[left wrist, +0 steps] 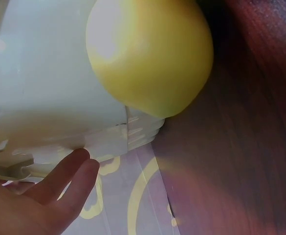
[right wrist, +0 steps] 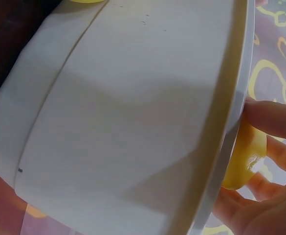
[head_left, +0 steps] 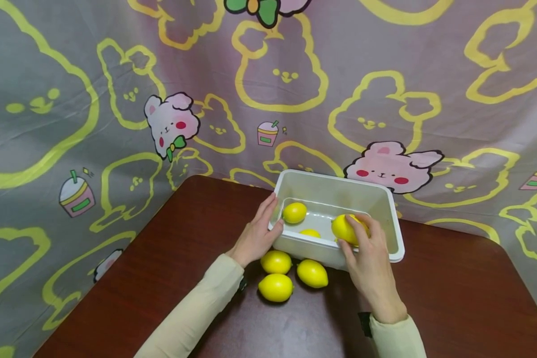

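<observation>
A white plastic bin [head_left: 304,244] stands at the back of the table. My left hand [head_left: 258,236] holds its left front corner, thumb at the rim and fingers along the outside of the end wall, as the left wrist view shows. With its thumb and fingers, my right hand [head_left: 369,261] grips a yellow lemon [head_left: 345,228] just inside the front rim on the right. One lemon [head_left: 295,213] lies in the bin at the left; another lemon [head_left: 311,232] is partly hidden by the front wall. In front of the bin lie three lemons [head_left: 275,288], close to my left wrist.
The dark red-brown wooden table [head_left: 161,258] reaches back to a patterned cloth [head_left: 206,74] with cartoon bunnies, hanging behind and to the left. The bin's back wall stands close to this cloth.
</observation>
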The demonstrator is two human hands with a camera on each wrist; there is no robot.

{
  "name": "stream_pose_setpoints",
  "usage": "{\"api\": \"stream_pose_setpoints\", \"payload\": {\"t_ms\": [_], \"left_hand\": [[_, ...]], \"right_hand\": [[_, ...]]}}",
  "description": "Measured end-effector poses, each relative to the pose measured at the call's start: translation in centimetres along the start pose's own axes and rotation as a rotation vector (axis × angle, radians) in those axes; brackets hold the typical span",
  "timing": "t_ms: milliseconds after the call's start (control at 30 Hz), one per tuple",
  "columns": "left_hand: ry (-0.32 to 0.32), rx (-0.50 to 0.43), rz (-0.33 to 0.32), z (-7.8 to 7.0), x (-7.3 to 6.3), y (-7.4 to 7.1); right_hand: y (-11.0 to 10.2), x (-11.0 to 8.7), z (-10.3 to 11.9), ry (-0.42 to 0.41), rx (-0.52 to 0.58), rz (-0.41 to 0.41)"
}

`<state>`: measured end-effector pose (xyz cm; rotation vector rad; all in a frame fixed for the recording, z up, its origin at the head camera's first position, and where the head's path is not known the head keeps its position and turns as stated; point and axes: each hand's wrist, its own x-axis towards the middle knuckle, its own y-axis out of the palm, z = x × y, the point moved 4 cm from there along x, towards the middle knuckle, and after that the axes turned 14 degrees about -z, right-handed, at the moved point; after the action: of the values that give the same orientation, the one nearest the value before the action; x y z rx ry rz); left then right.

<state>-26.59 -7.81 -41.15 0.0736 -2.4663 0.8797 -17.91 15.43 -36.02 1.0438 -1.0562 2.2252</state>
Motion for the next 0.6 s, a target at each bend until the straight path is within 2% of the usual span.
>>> {"api": "stream_pose_setpoints", "payload": {"t_ms": [600], "left_hand": [[0.0,-0.007,0.005,0.04,0.02,-0.02]], "right_hand": [[0.09,-0.15,-0.11,-0.008,0.01,0.011]]}}
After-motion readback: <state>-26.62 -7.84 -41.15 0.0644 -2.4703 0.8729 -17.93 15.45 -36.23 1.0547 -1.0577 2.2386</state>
